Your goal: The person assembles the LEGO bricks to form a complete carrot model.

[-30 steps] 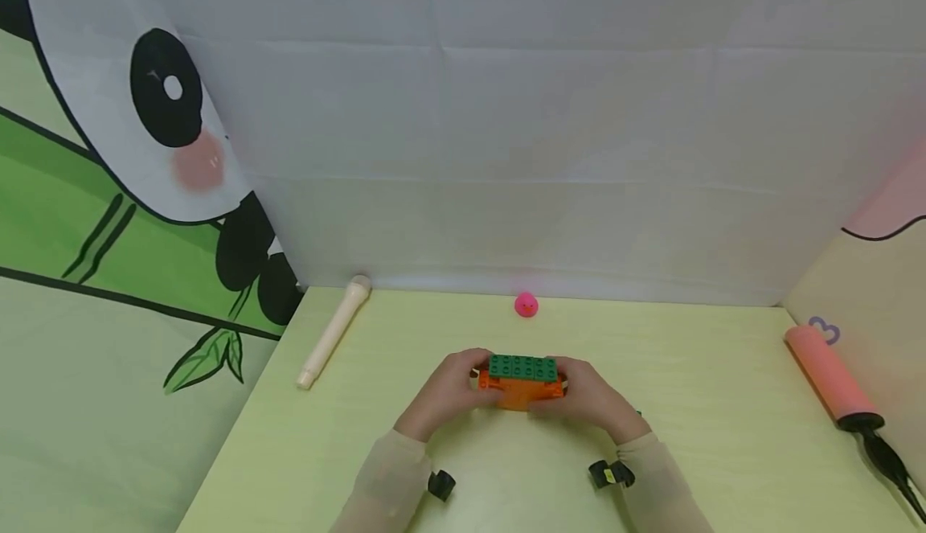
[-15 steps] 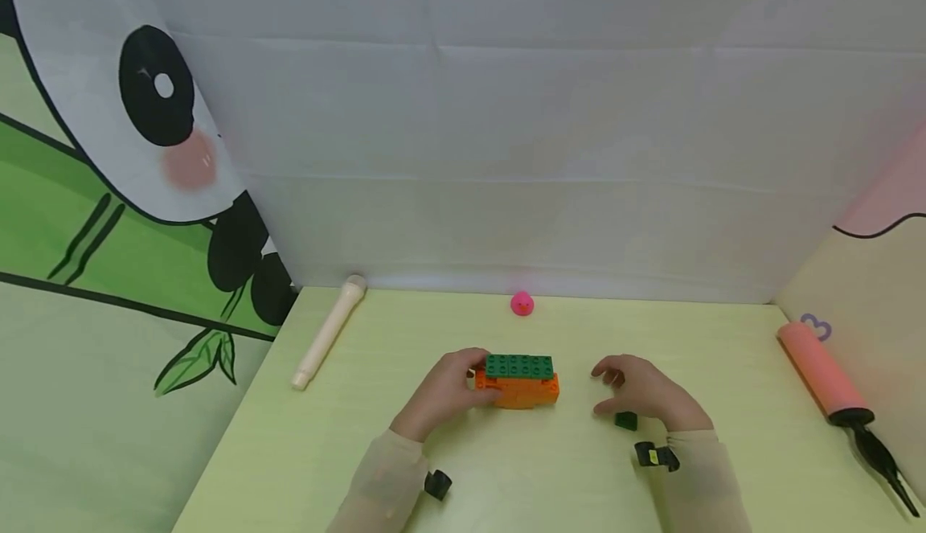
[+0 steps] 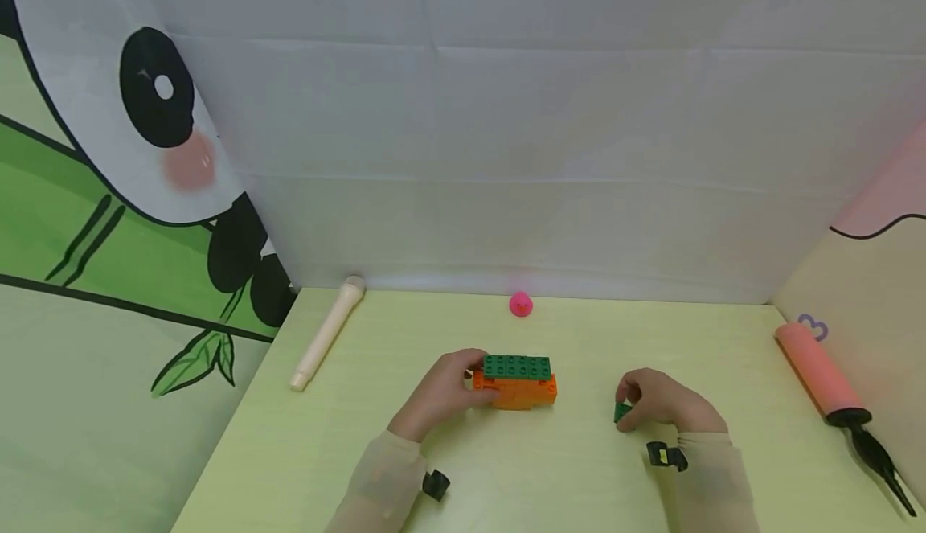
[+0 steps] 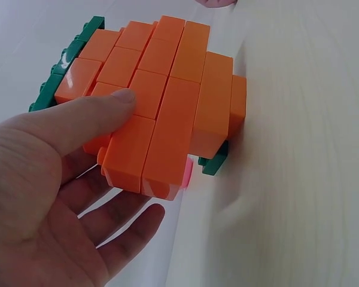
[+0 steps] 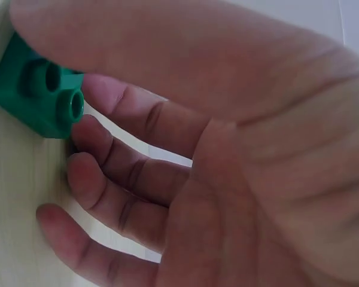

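My left hand (image 3: pixel 444 395) grips the left end of a built block of orange toy bricks (image 3: pixel 524 394). A layer of green bricks (image 3: pixel 517 366) lies along its top. In the left wrist view the thumb (image 4: pixel 102 116) presses the stepped orange face (image 4: pixel 146 101), and a small green piece (image 4: pixel 214 163) shows at its opposite edge. Off to the right, my right hand (image 3: pixel 665 403) pinches a small green brick (image 3: pixel 621 412) close to the table. Two round studs of that green brick (image 5: pixel 33 95) face the palm in the right wrist view; the thumb partly covers it.
A pink ball-shaped toy (image 3: pixel 521 304) sits at the table's back edge. At the back left lies a pale stick (image 3: pixel 329 334). A coral pump-like cylinder (image 3: pixel 821 372) with a black end is at the right. A white sheet (image 3: pixel 506 155) rises behind the table (image 3: pixel 405 324).
My right hand has left the orange block, moved right, and taken hold of the small green brick. The left hand keeps its grip on the block, almost in the same place.
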The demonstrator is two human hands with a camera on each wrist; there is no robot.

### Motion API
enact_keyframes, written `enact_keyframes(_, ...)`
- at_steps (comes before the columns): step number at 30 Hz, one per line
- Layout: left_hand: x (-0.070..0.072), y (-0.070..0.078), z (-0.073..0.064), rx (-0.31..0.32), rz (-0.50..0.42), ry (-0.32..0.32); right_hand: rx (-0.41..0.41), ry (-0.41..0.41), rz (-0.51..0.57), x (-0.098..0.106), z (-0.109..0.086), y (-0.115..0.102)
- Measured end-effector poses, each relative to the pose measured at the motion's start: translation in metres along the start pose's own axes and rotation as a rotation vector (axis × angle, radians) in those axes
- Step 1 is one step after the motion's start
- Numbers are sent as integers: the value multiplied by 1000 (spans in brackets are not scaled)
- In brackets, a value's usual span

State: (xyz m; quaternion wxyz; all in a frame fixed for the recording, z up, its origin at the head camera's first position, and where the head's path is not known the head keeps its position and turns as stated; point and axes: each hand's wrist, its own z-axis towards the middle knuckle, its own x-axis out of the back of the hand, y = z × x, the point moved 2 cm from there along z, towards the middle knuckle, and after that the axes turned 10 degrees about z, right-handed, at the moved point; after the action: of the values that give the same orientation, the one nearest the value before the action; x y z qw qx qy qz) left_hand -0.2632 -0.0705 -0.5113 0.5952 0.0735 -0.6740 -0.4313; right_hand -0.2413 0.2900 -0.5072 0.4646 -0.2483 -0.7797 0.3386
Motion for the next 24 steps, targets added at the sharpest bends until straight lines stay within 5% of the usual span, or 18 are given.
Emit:
enact_keyframes(12,-1,0,1,30,1,-19,103,9,-15,3,5,-4)
enact_keyframes(24,-1,-1,1,26,6,-23,306,178,124,-7,17,-37)
